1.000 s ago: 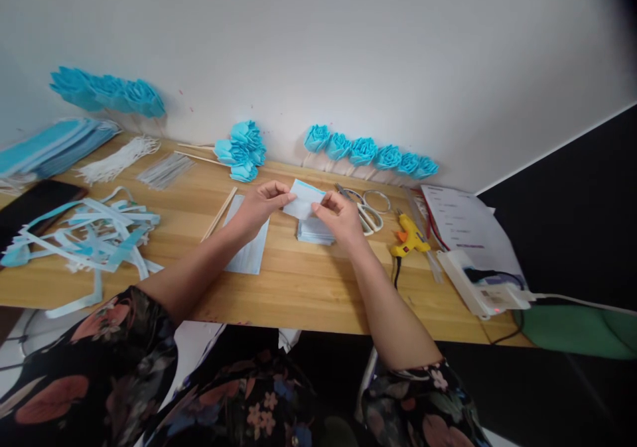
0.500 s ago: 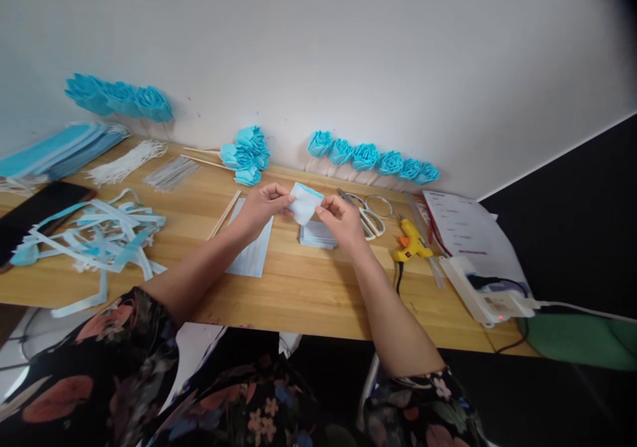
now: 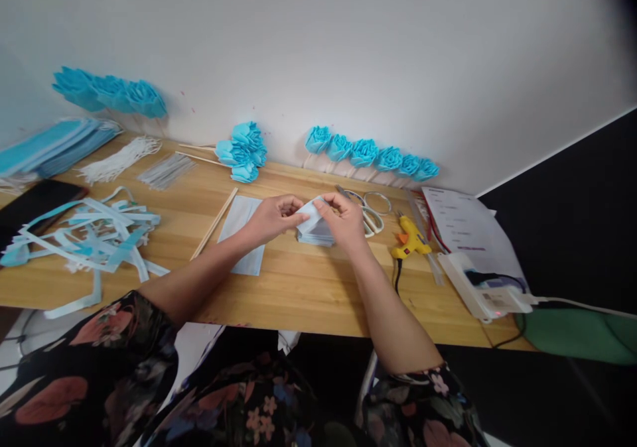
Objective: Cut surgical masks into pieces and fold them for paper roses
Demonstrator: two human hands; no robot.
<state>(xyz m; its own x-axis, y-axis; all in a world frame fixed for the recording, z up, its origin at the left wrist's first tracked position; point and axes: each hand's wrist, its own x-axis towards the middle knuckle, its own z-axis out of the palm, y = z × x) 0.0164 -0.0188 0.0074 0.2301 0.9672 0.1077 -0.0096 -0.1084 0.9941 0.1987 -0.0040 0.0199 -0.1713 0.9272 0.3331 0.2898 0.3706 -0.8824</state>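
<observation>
My left hand [image 3: 273, 217] and my right hand [image 3: 344, 218] both pinch a small piece of pale blue-white mask fabric [image 3: 311, 213], bent between them just above the wooden table [image 3: 298, 288]. Right under it lies a small stack of cut fabric pieces [image 3: 314, 237]. A flat face mask sheet [image 3: 239, 232] lies under my left wrist, with a thin wooden stick [image 3: 213, 223] beside it on the left.
White scissors [image 3: 367, 211], a yellow glue gun [image 3: 410, 240], papers [image 3: 460, 225] and a white power strip [image 3: 485, 291] lie to the right. Blue fabric roses [image 3: 371, 154] line the wall. Cut mask strips [image 3: 89, 235], elastic loops [image 3: 119, 158] and stacked masks [image 3: 50, 145] sit left.
Both hands have come lower and closer together, and the fabric piece that was held flat and raised is now folded between the fingers just above the stack.
</observation>
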